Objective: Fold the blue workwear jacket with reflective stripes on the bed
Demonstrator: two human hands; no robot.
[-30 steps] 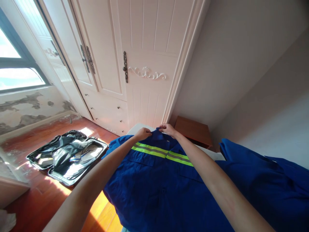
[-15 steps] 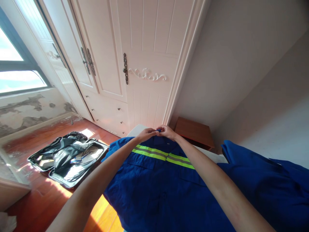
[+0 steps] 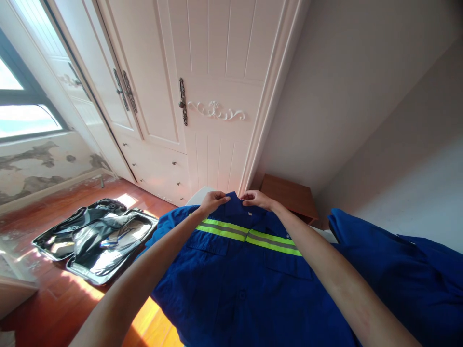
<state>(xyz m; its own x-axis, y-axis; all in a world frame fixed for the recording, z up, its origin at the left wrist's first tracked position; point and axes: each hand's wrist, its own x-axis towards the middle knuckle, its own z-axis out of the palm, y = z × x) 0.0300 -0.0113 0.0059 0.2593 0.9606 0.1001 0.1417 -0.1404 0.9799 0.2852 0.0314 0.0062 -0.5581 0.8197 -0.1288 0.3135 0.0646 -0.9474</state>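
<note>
A blue work jacket with a yellow-green and grey reflective stripe across its chest lies spread out before me, collar end away from me. My left hand pinches the left side of its collar between thumb and fingers. On the other side of the neck opening, my right hand grips the collar the same way. A small pale tag shows just below the right hand. The surface under the jacket is mostly hidden.
More blue clothing is heaped on the right. An open suitcase with packed things lies on the wooden floor at left. Beyond stand a white wardrobe and a low brown cabinet beside the wall.
My hands, close together at the collar before, have drawn apart, and a flap of collar now shows between them. The view has shifted slightly.
</note>
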